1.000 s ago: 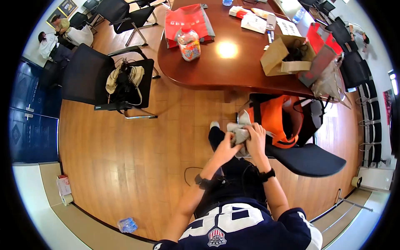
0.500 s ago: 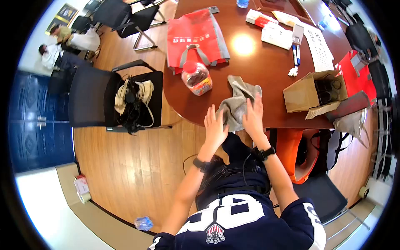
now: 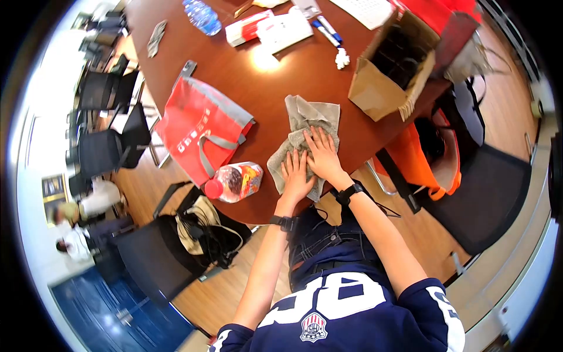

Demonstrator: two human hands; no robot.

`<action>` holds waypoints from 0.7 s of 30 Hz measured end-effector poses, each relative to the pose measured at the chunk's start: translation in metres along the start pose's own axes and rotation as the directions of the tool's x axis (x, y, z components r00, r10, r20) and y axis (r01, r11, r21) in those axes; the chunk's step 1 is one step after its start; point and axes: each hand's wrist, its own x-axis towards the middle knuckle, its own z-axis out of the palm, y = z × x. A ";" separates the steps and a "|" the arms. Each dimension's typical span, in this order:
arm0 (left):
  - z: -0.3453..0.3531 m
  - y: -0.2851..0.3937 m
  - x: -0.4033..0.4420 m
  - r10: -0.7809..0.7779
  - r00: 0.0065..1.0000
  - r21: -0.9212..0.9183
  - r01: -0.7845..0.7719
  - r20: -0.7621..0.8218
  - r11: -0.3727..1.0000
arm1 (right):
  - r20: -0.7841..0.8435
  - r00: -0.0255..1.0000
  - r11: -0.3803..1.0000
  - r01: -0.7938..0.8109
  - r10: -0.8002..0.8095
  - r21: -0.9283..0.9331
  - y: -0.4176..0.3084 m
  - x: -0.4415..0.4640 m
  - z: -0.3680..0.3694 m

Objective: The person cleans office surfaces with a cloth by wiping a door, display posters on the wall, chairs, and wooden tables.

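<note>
A grey-brown cloth (image 3: 319,115) lies crumpled near the edge of the brown table, with its far part spread flatter. My left hand (image 3: 297,176) rests flat on the cloth's near left part, fingers stretched out. Beside it, my right hand (image 3: 324,155) presses on the middle of the cloth with its fingers spread. Neither hand grips anything. To the left of the cloth, a clear plastic jar (image 3: 236,182) with a red lid lies or leans at a tilt; which of these I cannot tell.
Behind the jar is a red bag (image 3: 202,126) with grey handles. An open cardboard box (image 3: 381,85) stands at the right. Farther back are a water bottle (image 3: 202,17), white-and-red boxes (image 3: 270,30) and marker pens (image 3: 326,30). An orange bag (image 3: 431,161) sits beside the table.
My view has turned, so the table appears rotated. Both hands have come together on the cloth, which is spread out more at its far end.
</note>
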 end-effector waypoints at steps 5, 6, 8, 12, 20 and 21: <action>0.003 0.005 0.003 0.210 0.977 0.056 -0.211 0.030 0.976 | -0.157 0.970 0.980 -0.193 0.184 -0.046 0.002 -0.027 -0.003; 0.005 0.003 -0.002 0.263 0.964 0.039 -0.264 0.022 0.964 | -0.193 0.956 0.971 -0.235 0.222 -0.048 0.001 -0.036 -0.003; 0.008 -0.004 -0.014 0.353 0.935 0.047 -0.355 0.041 0.934 | -0.299 0.908 0.954 -0.299 0.295 0.033 -0.012 -0.058 -0.001; 0.010 -0.033 -0.046 0.475 0.877 0.091 -0.480 0.074 0.872 | -0.495 0.762 0.902 -0.413 0.418 0.126 -0.041 -0.093 0.036; 0.000 -0.116 -0.129 0.570 0.813 0.120 -0.581 0.115 0.805 | -0.536 0.761 0.897 -0.443 0.365 -0.018 -0.140 -0.129 0.100; -0.003 -0.129 -0.139 0.561 0.816 0.142 -0.578 0.141 0.804 | -0.521 0.780 0.910 -0.414 0.346 -0.015 -0.152 -0.136 0.107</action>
